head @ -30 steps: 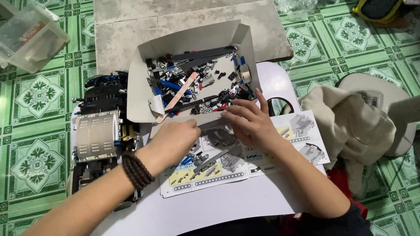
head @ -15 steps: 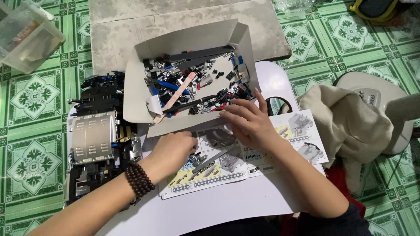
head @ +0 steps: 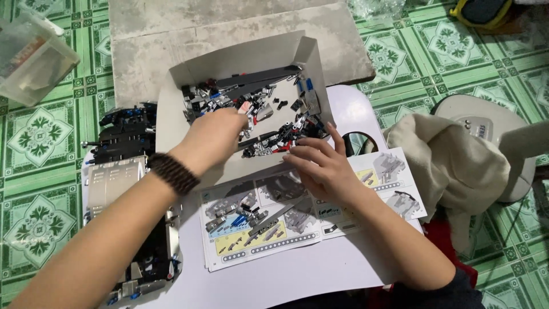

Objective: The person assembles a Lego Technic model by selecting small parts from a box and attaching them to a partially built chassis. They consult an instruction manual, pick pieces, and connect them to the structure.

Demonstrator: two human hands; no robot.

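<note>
Left hand: the left hand reaches up from the lower left of the frame into the cardboard box, back of the hand upward, forearm stretched diagonally across the table, a dark beaded bracelet on the wrist.
Left fingers: curled downward into the loose building-block parts; one fingertip with a pale nail shows at the parts, the rest are hidden under the hand, so I cannot tell whether they pinch a piece.
Right hand: the right hand lies at the centre of the frame, palm down, wrist bent, forearm coming up from the lower right.
Right fingers: spread fairly wide and nearly straight, tips at the near edge of the box beside the black and red parts; the heel of the hand rests on the instruction booklet. It grips nothing that shows.
Parts: a heap of grey, black, blue and red pieces inside the box, upper centre of the frame, with a long dark strip lying across the top of the heap.
Booklet: open flat on the white table, just below the box, its pages showing drawn building steps.
Model: a partly built black and silver vehicle stands at the left edge of the table, under the left forearm.
Surroundings: a beige cloth at the right, a clear plastic container at the upper left, green patterned floor tiles around.
</note>
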